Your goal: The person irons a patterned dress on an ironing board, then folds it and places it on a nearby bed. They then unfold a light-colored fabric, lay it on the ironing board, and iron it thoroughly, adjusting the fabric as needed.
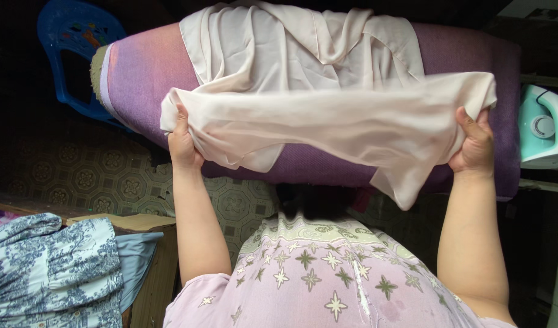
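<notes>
Hands grip beige cloth [327, 124]: left hand [183, 146], right hand [473, 146] each clenched, fingertips hidden in fabric.

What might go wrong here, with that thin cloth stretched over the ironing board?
The loose corner of the beige cloth, stretched between the left hand and right hand, dangles below the purple ironing board and might snag. The iron stands close by the right hand; the cloth or hand might brush it.

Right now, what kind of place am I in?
Probably a home ironing corner: a purple padded ironing board with beige cloth stretched over it, a teal iron beside it, and folded clothes on a side table.
</notes>
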